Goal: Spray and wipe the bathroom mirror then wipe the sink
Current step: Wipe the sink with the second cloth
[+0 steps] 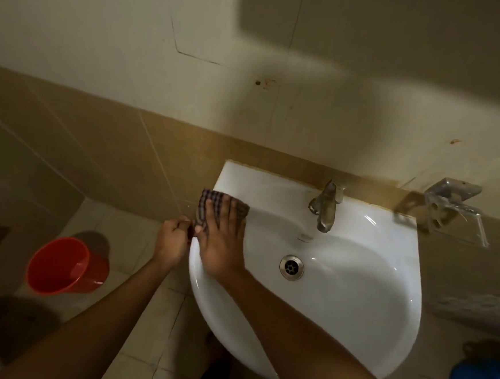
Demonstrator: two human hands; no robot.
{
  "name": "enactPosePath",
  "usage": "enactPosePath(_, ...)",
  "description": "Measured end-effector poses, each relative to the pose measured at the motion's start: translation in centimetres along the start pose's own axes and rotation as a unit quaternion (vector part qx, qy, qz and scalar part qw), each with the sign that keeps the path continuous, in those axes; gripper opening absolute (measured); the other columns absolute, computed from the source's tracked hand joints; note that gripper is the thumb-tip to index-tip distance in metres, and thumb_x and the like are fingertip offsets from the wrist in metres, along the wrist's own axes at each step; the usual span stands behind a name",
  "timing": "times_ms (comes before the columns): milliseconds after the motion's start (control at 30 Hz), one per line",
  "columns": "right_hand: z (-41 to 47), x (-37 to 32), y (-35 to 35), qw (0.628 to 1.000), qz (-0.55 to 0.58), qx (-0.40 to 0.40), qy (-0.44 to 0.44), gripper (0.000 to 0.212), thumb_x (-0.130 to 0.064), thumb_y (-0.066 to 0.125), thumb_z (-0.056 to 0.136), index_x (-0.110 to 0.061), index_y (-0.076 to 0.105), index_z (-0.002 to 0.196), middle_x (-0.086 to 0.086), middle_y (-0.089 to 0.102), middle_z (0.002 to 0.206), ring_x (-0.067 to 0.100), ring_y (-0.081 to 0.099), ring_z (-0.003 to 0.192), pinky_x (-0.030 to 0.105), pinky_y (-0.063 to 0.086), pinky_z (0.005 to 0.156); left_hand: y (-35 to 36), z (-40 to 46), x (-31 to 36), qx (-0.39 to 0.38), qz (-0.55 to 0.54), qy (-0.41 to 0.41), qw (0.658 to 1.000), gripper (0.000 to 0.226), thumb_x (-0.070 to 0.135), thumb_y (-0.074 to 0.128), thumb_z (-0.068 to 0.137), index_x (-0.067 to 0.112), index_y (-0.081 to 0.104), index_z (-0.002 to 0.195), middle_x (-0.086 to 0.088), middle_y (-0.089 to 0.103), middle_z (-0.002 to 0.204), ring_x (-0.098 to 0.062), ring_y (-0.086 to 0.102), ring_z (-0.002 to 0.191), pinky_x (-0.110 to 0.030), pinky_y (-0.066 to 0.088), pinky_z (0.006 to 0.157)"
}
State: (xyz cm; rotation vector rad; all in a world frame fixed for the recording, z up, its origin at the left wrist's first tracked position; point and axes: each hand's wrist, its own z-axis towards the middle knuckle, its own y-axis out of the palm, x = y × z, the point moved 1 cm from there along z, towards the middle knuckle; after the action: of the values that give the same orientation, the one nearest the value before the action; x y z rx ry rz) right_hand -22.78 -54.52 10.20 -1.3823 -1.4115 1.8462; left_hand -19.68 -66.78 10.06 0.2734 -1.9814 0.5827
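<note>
2 hands at the sink's left rim

Right hand (223, 241) presses flat on the cloth (212, 201) on the sink (352, 317), frame centre; left hand (173, 240) pinches the cloth's corner.

Only one view here: head cam, looking steeply down and forward at close range. I see the right hand (222, 241) left of frame centre, wall beyond it, floor tiles beneath the forearms.
</note>
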Motion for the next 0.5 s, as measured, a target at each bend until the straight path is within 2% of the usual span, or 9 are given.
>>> enactPosePath(100, -4.1, -1.9, 1.0, 0.997, 0.054, -0.052, 0.013, 0.064, -0.046, 0.015, 0.099, -0.027, -0.008, 0.155, 0.009, -0.017, 0.162, 0.025, -0.019, 0.149, 0.048, 0.001, 0.122, -0.1, -1.2, 0.0, 0.013, -0.009, -0.016, 1.0, 0.03, 0.007, 0.044, 0.093, -0.011, 0.066, 0.084, -0.021, 0.065, 0.078, -0.026, 0.058, 0.071, -0.026, 0.045, 0.06)
enactPosePath(167, -6.3, -2.4, 0.8, 0.994, 0.059, -0.092, 0.017, 0.065, -0.044, 0.022, 0.101, -0.026, -0.01, 0.154, 0.01, -0.014, 0.163, 0.027, -0.013, 0.15, 0.047, 0.002, 0.122, -0.3, -1.9, 0.1, 0.04, -0.036, -0.035, 0.998, 0.032, 0.012, 0.046, 0.095, -0.01, 0.067, 0.086, -0.019, 0.067, 0.079, -0.024, 0.06, 0.071, -0.028, 0.046, 0.061)
enactPosePath(267, -10.0, -1.9, -0.8, 0.988, 0.059, -0.142, -0.012, 0.065, -0.042, 0.026, 0.104, -0.025, -0.011, 0.154, 0.008, -0.01, 0.164, 0.024, -0.009, 0.151, 0.048, 0.001, 0.122, 0.1, -3.5, -0.1, 0.051, -0.048, -0.044, 0.997, 0.029, 0.02, 0.052, 0.095, 0.002, 0.067, 0.08, -0.02, 0.069, 0.083, -0.029, 0.064, 0.074, -0.037, 0.054, 0.071)
enactPosePath(333, -12.6, -1.0, -2.2, 0.982, 0.069, -0.176, -0.02, 0.063, -0.044, 0.024, 0.104, -0.027, -0.008, 0.155, 0.003, -0.005, 0.165, 0.02, -0.007, 0.151, 0.05, -0.001, 0.122, 0.2, -4.7, -0.5, 0.051, -0.004, -0.028, 0.998, 0.023, 0.026, 0.057, 0.087, 0.008, 0.067, 0.076, -0.02, 0.07, 0.083, -0.035, 0.067, 0.077, -0.048, 0.057, 0.077)
enactPosePath(400, -15.3, 0.5, -3.4, 0.978, 0.072, -0.194, -0.024, 0.061, -0.046, 0.024, 0.103, -0.029, -0.003, 0.155, 0.001, 0.002, 0.165, 0.019, 0.0, 0.151, 0.048, 0.001, 0.122, 0.2, -6.0, -1.2, 0.046, 0.053, 0.005, 0.998, 0.017, 0.027, 0.057, 0.082, 0.014, 0.067, 0.077, -0.012, 0.07, 0.077, -0.033, 0.066, 0.074, -0.051, 0.059, 0.076)
enactPosePath(433, -16.7, 1.4, -3.9, 0.979, 0.064, -0.193, -0.03, 0.06, -0.046, 0.024, 0.103, -0.028, 0.001, 0.156, 0.001, 0.008, 0.164, 0.02, 0.006, 0.151, 0.048, 0.005, 0.122, 0.4, -7.1, -1.2, 0.045, 0.076, 0.019, 0.996, 0.015, 0.026, 0.055, 0.085, 0.017, 0.067, 0.081, -0.008, 0.07, 0.078, -0.031, 0.066, 0.074, -0.05, 0.058, 0.076)
enactPosePath(500, -19.0, 3.5, -5.1, 0.983, 0.036, -0.17, -0.051, 0.061, -0.051, 0.022, 0.101, -0.026, 0.014, 0.155, 0.004, 0.025, 0.161, 0.024, 0.022, 0.148, 0.049, 0.021, 0.119, 0.7, -8.8, -1.2, 0.04, 0.114, 0.048, 0.992, 0.021, 0.025, 0.052, 0.093, 0.015, 0.068, 0.102, -0.006, 0.069, 0.088, -0.031, 0.066, 0.082, -0.043, 0.056, 0.076)
